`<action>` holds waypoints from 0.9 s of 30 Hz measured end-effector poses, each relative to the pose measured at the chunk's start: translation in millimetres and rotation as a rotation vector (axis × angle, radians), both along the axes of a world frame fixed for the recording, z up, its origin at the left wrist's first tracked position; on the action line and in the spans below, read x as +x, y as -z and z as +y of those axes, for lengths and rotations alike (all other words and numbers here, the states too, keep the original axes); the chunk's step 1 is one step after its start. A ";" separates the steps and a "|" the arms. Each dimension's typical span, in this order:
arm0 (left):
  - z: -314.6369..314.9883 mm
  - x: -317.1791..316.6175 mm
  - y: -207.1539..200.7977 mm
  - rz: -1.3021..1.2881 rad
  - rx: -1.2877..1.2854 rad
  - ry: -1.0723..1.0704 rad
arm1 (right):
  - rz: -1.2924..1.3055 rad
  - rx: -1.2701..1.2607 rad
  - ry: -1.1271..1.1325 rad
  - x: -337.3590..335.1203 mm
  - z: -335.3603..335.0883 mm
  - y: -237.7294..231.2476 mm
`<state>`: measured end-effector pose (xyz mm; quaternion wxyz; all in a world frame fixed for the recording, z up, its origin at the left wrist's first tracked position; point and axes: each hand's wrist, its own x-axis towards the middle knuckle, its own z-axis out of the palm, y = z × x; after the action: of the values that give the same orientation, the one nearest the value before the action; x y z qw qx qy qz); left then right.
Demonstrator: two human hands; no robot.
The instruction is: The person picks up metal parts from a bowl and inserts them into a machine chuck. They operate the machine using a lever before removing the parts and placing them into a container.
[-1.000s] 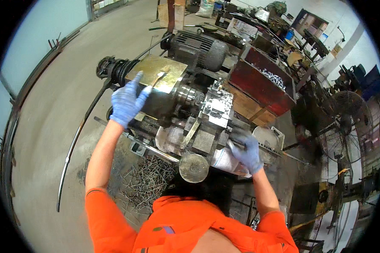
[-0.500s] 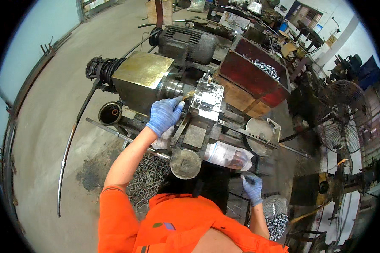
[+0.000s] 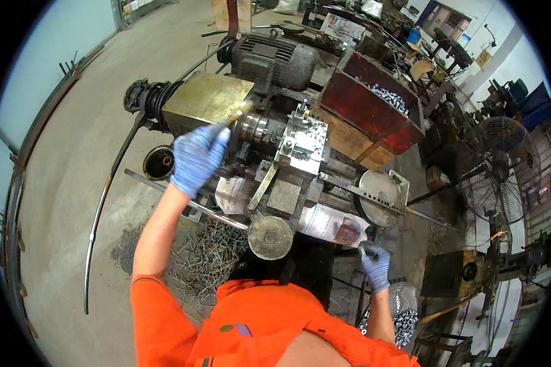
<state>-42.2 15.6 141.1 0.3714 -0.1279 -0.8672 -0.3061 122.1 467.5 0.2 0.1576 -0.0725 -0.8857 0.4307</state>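
Your left hand (image 3: 199, 153) pinches a small, blurred brush (image 3: 242, 111) between thumb and fingers; the brush is at the right edge of the brass-coloured cover (image 3: 211, 95), just beside the round metal head (image 3: 255, 129). Your right hand (image 3: 376, 267) is half curled beside the corner of the printed paper (image 3: 330, 225); whether its fingertips grip anything cannot be told. Of the 2 hands, the left appears to carry the greater risk. If the head is turning, which cannot be confirmed here, it could catch the brush or the cloth of your blue glove (image 3: 193, 162) and drag your fingers in; the cause would be working too close to moving metal. Shiny bits lie on the metal block (image 3: 306, 147) to the right of the head, and a careless sweep could scatter them or drive them through the cloth. A brush put down badly could slide off the smooth cover. Your right forearm passes close by the wire basket (image 3: 404, 295) of small metal parts (image 3: 405, 327), so a hasty pull back could tip it. The tangled scrap (image 3: 208, 260) on the floor (image 3: 73, 208) could snag your step.
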 end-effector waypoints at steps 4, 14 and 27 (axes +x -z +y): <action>-31.6 -26.6 1.1 -0.188 -0.220 -0.222 | -0.044 0.080 0.037 -12.4 4.4 -37.1; -76.4 -12.1 18.5 -0.070 0.079 -0.063 | -0.006 0.270 0.222 -75.3 168.9 -23.2; -206.5 101.9 316.1 -0.945 0.134 -0.555 | -0.693 1.109 0.366 -119.6 239.2 -34.2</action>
<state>59.7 -190.9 -175.0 0.0156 0.2809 -0.9192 -0.2754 2.6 706.7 34.5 -0.0512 -0.2636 -0.9483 -0.1690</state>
